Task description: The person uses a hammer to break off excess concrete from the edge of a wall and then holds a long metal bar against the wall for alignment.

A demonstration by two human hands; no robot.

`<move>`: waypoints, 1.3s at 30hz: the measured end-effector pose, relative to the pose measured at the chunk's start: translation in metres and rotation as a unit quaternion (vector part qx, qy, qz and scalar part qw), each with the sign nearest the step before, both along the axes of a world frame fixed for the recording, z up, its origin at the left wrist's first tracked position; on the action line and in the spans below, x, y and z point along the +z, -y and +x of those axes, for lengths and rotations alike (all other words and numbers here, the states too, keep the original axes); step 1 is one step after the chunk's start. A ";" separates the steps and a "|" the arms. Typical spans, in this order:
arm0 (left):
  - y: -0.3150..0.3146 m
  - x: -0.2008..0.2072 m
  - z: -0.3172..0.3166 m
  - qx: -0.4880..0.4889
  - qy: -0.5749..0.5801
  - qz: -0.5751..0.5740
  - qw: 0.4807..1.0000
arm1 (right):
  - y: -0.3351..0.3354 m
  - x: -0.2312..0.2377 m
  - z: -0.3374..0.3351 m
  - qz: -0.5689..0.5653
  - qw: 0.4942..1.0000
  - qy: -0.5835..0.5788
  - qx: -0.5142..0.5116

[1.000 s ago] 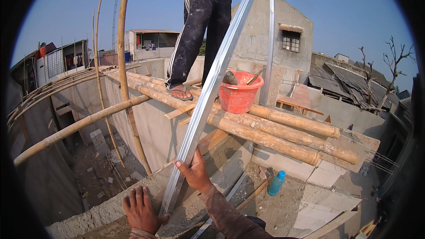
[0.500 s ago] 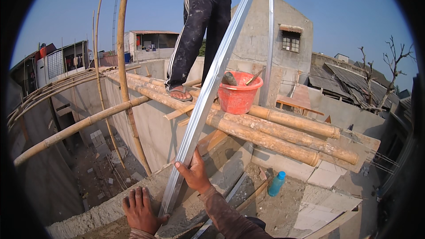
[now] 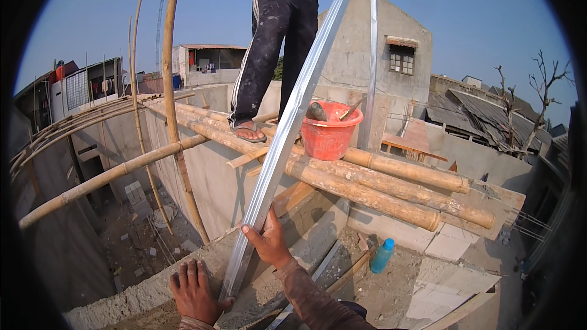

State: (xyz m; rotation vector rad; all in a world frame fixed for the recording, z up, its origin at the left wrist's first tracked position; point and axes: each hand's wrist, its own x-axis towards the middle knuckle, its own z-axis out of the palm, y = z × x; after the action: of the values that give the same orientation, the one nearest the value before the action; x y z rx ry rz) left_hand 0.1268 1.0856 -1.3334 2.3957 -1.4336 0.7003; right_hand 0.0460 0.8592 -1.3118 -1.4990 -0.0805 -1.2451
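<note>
Long metal channel (image 3: 287, 140), judged light, stiff, slippery and sharp-edged; best gripped low. Right hand (image 3: 267, 243) fingers are curled round its edge; left hand (image 3: 194, 290) is spread flat beside its foot.

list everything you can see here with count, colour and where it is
metal profile: 1, silvery, leaning from the concrete wall top up past the scaffold
second metal strip: 1, silvery, upright behind the bucket
bucket: 1, red, on the bamboo poles, tools inside
bamboo poles: several, tan, laid as a walkway and tied as scaffold
bottle: 1, blue, on the ground at lower right
concrete wall top: 1, grey, along the lower edge
other person: 1, dark trousers, sandals, standing on the poles
buildings: several, grey, in the background
left hand: flat on the wall top beside the profile's foot
right hand: grip on the profile's edge
</note>
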 end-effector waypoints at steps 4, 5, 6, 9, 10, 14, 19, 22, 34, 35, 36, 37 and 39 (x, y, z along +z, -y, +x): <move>0.000 0.000 0.000 0.000 -0.001 0.004 1.000 | 0.000 -0.001 0.001 0.002 1.000 0.006 -0.007; 0.000 0.000 0.001 -0.002 -0.001 0.002 1.000 | 0.000 -0.001 0.001 0.000 1.000 0.007 -0.008; 0.000 0.000 0.001 -0.004 -0.001 0.000 1.000 | 0.000 -0.001 0.001 -0.001 1.000 0.007 -0.006; 0.000 -0.001 0.001 -0.002 0.002 0.002 1.000 | 0.000 0.000 0.001 -0.001 1.000 0.007 -0.004; 0.000 -0.001 0.001 -0.001 0.005 0.002 1.000 | 0.000 0.000 0.001 0.002 1.000 0.007 -0.002; 0.000 -0.001 0.001 -0.001 0.007 0.002 1.000 | -0.001 0.001 0.000 0.003 1.000 0.006 -0.001; -0.001 0.000 0.000 0.001 0.003 0.005 1.000 | -0.001 0.000 0.002 -0.001 1.000 0.010 -0.004; -0.001 0.000 0.000 0.003 -0.001 0.008 1.000 | 0.000 -0.001 0.003 -0.003 1.000 0.012 -0.012; 0.000 0.001 -0.001 0.003 -0.009 0.001 1.000 | -0.001 0.002 -0.001 0.004 1.000 -0.003 -0.007; 0.000 0.001 -0.001 0.004 -0.009 0.001 1.000 | -0.001 0.002 -0.001 0.000 1.000 -0.001 -0.010; 0.000 0.001 -0.001 0.004 -0.009 0.001 1.000 | -0.001 0.002 -0.001 -0.001 1.000 0.000 -0.010; 0.000 0.001 -0.001 0.006 -0.009 0.002 1.000 | -0.001 0.002 -0.001 0.000 1.000 0.000 -0.008; 0.000 0.001 -0.001 0.008 -0.008 0.004 1.000 | -0.001 0.002 0.000 -0.002 1.000 0.000 -0.010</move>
State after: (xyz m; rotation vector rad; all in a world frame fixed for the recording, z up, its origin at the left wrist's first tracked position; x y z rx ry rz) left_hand 0.1254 1.0853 -1.3324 2.4152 -1.4149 0.6784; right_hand 0.0456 0.8598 -1.3102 -1.5069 -0.0676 -1.2618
